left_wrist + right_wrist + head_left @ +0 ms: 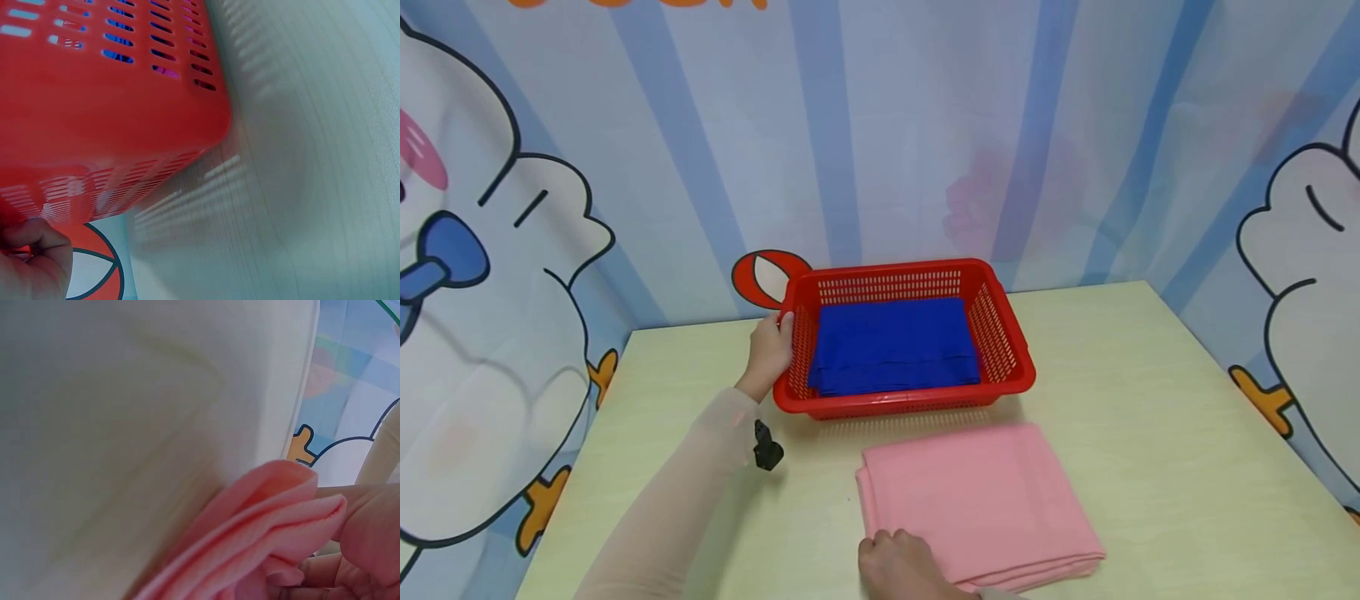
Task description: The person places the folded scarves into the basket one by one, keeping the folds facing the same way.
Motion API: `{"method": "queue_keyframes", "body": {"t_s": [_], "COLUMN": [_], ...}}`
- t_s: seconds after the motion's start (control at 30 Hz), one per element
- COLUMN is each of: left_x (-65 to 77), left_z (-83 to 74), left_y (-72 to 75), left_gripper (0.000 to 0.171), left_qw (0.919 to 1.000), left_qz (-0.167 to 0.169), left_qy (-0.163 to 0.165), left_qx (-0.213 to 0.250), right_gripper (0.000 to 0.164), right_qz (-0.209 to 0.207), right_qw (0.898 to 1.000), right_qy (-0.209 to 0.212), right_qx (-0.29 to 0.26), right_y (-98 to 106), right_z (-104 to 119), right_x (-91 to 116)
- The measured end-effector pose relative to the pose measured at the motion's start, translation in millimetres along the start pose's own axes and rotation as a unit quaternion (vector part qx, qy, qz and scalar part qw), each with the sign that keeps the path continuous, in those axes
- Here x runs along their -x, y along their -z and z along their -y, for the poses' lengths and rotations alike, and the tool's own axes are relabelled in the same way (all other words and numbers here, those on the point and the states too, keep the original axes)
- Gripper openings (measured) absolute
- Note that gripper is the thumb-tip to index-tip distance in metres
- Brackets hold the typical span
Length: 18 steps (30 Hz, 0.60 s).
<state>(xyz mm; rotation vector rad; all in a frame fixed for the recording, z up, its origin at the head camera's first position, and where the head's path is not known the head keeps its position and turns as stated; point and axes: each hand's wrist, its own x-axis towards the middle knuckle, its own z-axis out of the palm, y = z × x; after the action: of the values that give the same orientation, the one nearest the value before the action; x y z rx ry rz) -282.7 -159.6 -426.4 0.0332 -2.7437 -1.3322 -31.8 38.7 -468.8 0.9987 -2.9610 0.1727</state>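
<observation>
A red plastic basket (904,403) with slotted walls stands at the back of the table. My left hand (769,354) grips its left rim, the thumb curled over the edge in the left wrist view. Inside the basket lies a folded blue cloth (895,346). In front of it a pink cloth (977,500), folded into a thick rectangle, lies flat on the table. At its near left edge my right hand (902,568) holds the layers with curled fingers. The right wrist view shows the folds bunched beside the palm; some of the fingertips are hidden.
The pale wood-patterned table (1150,433) reaches to a printed backdrop (910,133) with blue stripes and cartoon birds, close behind the basket. A small black device (766,446) sticks out from my left wrist.
</observation>
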Motion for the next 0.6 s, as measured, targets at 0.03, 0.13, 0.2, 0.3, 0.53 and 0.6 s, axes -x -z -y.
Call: {"method": "queue_keyframes", "body": {"t_s": [0.03,0.13,0.2,0.3,0.53,0.6], "left_x": [0.0,0.1,0.2,0.3,-0.6,-1.1], "left_z": [0.1,0.8,1.1,1.8,3.2,3.2], "left_y": [0.1,0.0,-0.2,-0.4,-1.1,-1.4], "left_gripper": [0.041,0.041,0.041,0.042,0.042,0.042], "left_qw": [1.0,1.0,1.0,0.9999,1.0,0.9999], "left_qz": [-0.001,0.0,0.0,0.001,0.001,0.002], "left_qy": [0.0,0.003,0.006,0.009,0.006,0.007], "left_qx": [0.0,0.002,0.004,0.006,0.008,0.009], "right_gripper": [0.044,0.054,0.059,0.06,0.015,0.024], "right_qz": [0.0,0.009,0.018,0.026,-0.014,0.003], "right_qw": [1.0,1.0,1.0,1.0,1.0,1.0], "right_qy": [0.001,0.002,-0.001,-0.003,0.026,0.023], "right_qx": [-0.002,-0.009,-0.012,-0.016,0.008,-0.001], "right_y": [0,0,0,0,-3,-3], "right_z": [0,0,1,4,12,13], "right_x": [0,0,-1,-2,-7,-9]}}
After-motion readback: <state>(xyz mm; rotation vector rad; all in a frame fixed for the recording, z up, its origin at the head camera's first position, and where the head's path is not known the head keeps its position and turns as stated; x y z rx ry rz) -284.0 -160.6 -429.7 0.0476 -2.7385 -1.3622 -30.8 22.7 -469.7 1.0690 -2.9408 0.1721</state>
